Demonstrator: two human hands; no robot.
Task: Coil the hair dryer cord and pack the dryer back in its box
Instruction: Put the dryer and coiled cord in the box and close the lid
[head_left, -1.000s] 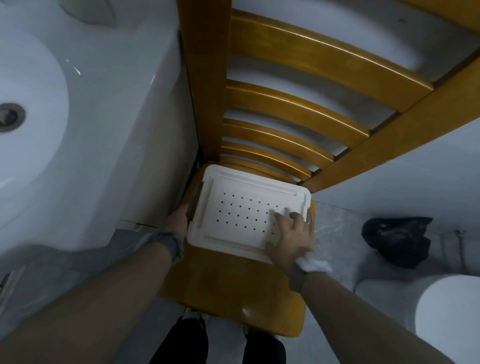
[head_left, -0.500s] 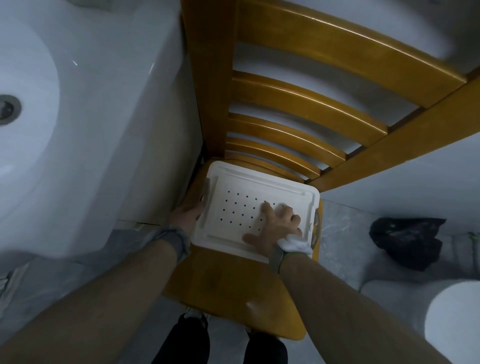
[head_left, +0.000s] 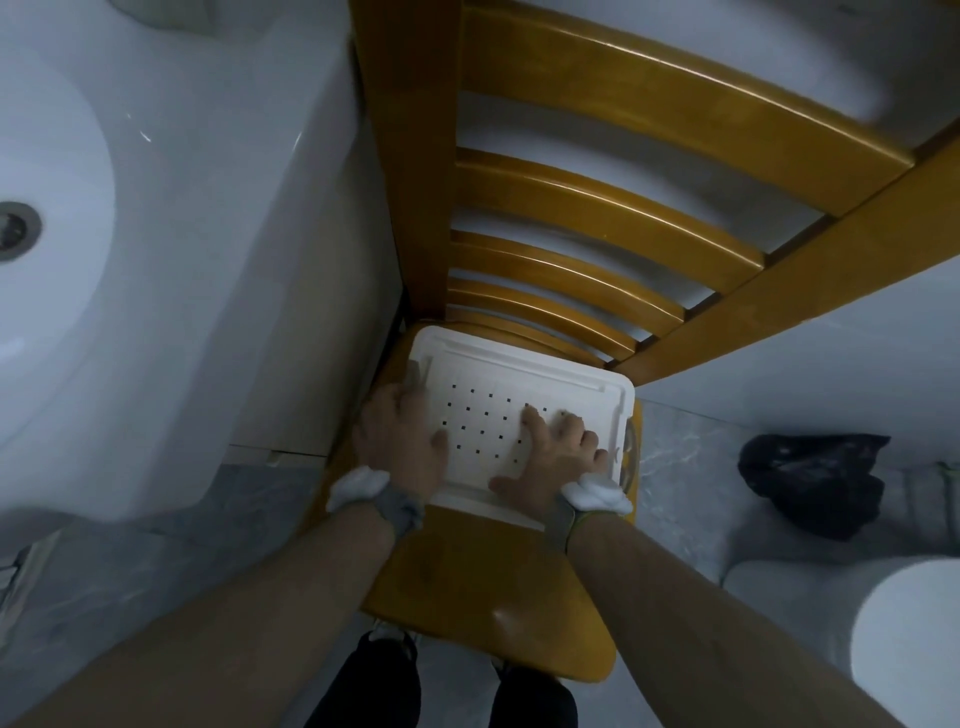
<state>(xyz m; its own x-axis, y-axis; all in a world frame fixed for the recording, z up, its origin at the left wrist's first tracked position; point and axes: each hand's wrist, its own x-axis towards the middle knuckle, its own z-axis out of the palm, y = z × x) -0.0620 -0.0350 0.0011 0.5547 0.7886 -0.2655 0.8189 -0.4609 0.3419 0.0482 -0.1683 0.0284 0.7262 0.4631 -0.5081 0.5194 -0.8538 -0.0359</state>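
Note:
A white plastic box with a lid dotted by small dark holes sits on the seat of a wooden chair. My left hand lies on the lid's left edge, fingers spread over the left latch. My right hand rests flat on the lid's right half, fingers apart. A grey handle or latch shows on the box's right side. The hair dryer and its cord are hidden from view.
A white washbasin with a metal drain stands close on the left. The chair's slatted back rises behind the box. A black bag lies on the floor at right, beside a white rounded object.
My left hand has come up from the box's left side onto the lid's left edge. My right hand has stayed pressed on the lid, shifting slightly.

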